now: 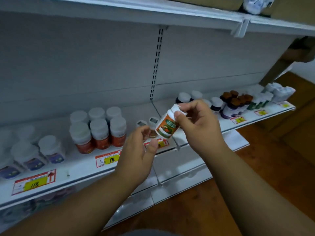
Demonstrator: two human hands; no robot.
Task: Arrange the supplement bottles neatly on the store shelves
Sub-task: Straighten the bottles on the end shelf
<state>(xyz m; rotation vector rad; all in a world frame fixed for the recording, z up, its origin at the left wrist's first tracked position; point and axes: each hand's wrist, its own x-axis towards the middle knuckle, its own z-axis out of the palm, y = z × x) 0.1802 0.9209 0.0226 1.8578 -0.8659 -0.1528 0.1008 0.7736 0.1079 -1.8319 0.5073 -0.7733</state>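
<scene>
Supplement bottle (166, 126), small rigid plastic, likely light with a slick label: pinched at its white cap by the right hand (198, 124), tilted above the shelf (81, 169) front edge; left hand (139, 150) loosely curled, empty.

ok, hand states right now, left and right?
Left hand: fingers loosely curled, holding nothing, open.
Right hand: pinching the orange-label bottle by its cap.

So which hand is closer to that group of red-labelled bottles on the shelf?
Left. The left hand hovers just right of the red-labelled bottles, holding nothing. The right hand is farther right, pinching the orange-and-green bottle by its cap.
</scene>
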